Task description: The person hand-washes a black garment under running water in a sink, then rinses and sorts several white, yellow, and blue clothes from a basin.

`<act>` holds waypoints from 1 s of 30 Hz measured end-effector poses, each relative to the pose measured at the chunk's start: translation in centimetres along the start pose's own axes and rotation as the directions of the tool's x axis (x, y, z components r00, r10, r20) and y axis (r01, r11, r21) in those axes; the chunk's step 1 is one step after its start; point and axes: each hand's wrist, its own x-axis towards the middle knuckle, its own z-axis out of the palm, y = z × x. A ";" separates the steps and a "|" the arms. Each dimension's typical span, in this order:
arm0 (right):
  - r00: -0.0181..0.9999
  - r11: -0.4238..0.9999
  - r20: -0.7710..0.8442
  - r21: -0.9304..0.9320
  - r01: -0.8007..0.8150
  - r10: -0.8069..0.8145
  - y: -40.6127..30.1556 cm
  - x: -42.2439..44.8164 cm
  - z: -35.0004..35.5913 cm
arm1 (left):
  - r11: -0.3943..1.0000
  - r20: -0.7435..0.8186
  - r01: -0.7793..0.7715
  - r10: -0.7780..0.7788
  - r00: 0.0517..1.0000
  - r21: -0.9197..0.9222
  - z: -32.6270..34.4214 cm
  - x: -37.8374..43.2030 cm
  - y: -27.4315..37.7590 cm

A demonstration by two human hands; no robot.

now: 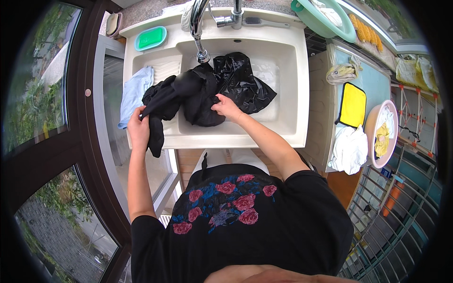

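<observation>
A black cloth garment (193, 86) lies across the washboard and the basin of a white laundry sink (217, 141). My left hand (138, 125) pinches one end of it beside the sink's left side, and part of the cloth hangs over the front rim. Farther right, my right hand (226, 108) grips a bunched fold over the basin. Wet, shiny black fabric (242, 85) spreads behind that hand on the basin floor; whether it is part of the same garment I cannot tell. The chrome faucet spout (202, 53) hangs just above the cloth.
A light blue cloth (136, 93) drapes over the sink's left edge. Green soap (150, 38) sits in a dish, and a scrub brush (265, 23) lies behind the basin. To the right are a green basin (327, 24), a yellow cloth (353, 105), white cloth (349, 148) and a pink basin (371, 141).
</observation>
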 end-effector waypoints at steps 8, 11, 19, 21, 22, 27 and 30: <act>0.906 0.830 -0.002 -0.403 0.387 -0.424 -16.5 -11.7 2.4 | 0.966 0.231 -0.072 0.131 0.964 -0.249 5.9 0.9 5.3; 0.823 0.547 0.078 -0.712 0.441 -0.563 -16.8 -14.2 3.3 | 0.934 0.455 0.014 0.160 0.876 -0.357 9.9 1.0 5.2; 0.828 -0.021 0.408 -0.900 0.435 -0.385 -6.1 -11.7 4.9 | 0.948 0.635 -0.319 0.247 0.732 0.000 15.6 3.0 9.3; 0.848 -0.031 0.462 -0.882 0.471 -0.259 -2.3 -11.2 6.5 | 0.923 0.788 -0.380 0.187 0.587 0.064 18.4 0.5 10.7; 0.856 -0.047 0.479 -0.876 0.480 -0.192 -1.5 -11.3 7.2 | 0.844 0.815 -0.509 0.172 0.553 0.167 19.7 -0.8 10.2; 0.842 0.267 0.412 -0.818 0.510 -0.349 0.1 -12.9 3.9 | 0.726 0.810 -0.595 0.091 0.580 0.345 22.2 -2.1 6.3; 0.884 0.551 0.163 -0.728 0.408 -0.439 -1.8 -15.1 -0.9 | 0.844 0.803 -0.499 0.154 0.576 0.196 20.8 -1.3 6.1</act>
